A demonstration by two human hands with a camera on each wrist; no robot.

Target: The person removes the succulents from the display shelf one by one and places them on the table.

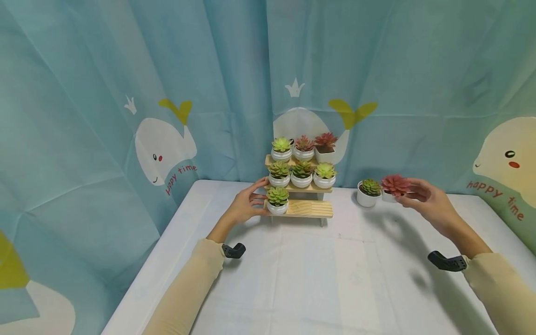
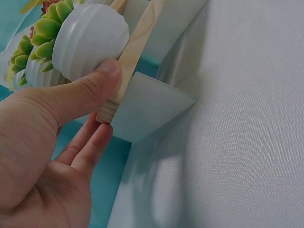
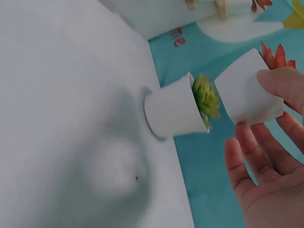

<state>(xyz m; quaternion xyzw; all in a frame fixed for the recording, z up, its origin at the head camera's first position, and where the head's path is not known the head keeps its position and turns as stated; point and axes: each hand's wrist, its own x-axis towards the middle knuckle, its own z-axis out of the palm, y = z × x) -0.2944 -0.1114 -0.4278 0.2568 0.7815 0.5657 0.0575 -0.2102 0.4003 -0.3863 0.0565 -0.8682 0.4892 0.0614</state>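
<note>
My left hand (image 1: 244,204) is at the left end of a tiered wooden plant stand (image 1: 310,208). In the left wrist view, the thumb lies against the board (image 2: 137,47) beside a white-potted green succulent (image 2: 92,40), with fingertips at the board's end. To the right, my right hand (image 1: 431,202) holds a red succulent (image 1: 395,184) by its white square pot (image 3: 249,88), raised off the table. A green succulent in a white pot (image 1: 367,197) stands on the table just left of it.
Green and red potted succulents fill the stand's top and middle tiers; one green succulent (image 1: 278,199) sits at the left of the bottom tier. The stand is near the back of the white-covered table (image 1: 310,279). Behind hangs a blue curtain (image 1: 234,70) with whale prints.
</note>
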